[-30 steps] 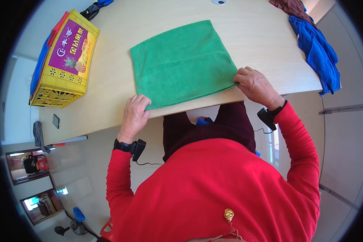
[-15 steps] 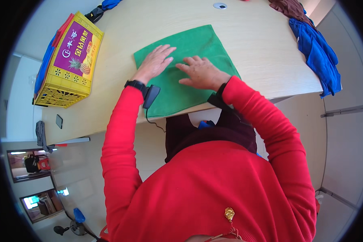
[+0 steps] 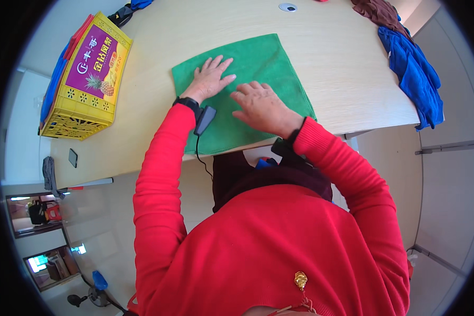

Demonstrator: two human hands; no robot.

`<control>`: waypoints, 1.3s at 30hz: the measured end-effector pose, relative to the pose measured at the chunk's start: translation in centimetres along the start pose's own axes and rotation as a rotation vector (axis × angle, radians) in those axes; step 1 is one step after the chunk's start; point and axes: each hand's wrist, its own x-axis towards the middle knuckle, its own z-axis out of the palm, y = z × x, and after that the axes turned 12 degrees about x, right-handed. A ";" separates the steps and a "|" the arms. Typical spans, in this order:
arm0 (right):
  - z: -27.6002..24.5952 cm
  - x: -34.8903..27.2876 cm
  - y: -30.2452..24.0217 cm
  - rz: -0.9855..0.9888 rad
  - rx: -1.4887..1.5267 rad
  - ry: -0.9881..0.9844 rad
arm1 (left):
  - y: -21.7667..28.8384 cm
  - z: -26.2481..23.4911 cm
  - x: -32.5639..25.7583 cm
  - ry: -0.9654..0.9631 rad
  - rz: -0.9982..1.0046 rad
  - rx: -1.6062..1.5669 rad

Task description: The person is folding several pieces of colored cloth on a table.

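Observation:
A green cloth (image 3: 263,55) lies spread flat on the pale wooden table, its near edge along the table's front edge. On its left half rests my left hand (image 3: 210,79), palm down with the fingers spread. My right hand (image 3: 263,107) is over the middle of the cloth, palm down, fingers extended and slightly bent. Neither hand holds anything. Each wrist wears a dark strap; a small black device (image 3: 205,120) with a cable hangs by the left one.
A yellow plastic crate (image 3: 92,79) with a purple panel and folded cloths stands at the table's left. A phone (image 3: 72,157) lies near the left front corner. Blue cloth (image 3: 413,73) and brown cloth (image 3: 376,11) lie along the right edge. A round cable grommet (image 3: 288,7) sits at the back.
My left hand has shifted slightly right and its fingers have spread wider. My right hand has moved a little toward me. The cloth stays flat.

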 end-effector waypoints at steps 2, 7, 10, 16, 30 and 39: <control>0.9 0.4 1.3 0.099 -0.062 0.056 | 0.6 0.3 -0.9 0.019 -0.014 0.016; 1.8 -1.9 2.5 0.050 -0.129 0.151 | 2.8 0.4 -7.7 0.120 0.100 0.019; 0.6 -2.9 2.7 0.035 -0.086 0.099 | 1.4 0.0 -12.1 0.103 0.037 0.094; -1.9 -5.2 2.0 0.014 0.014 0.009 | -1.8 0.4 -17.9 0.003 -0.132 0.053; 0.9 -5.0 5.6 0.106 -0.203 0.120 | 3.9 1.4 -12.3 0.196 -0.053 0.038; -0.1 -4.0 5.8 0.214 -0.351 0.165 | 2.4 2.0 -14.5 0.199 -0.088 0.013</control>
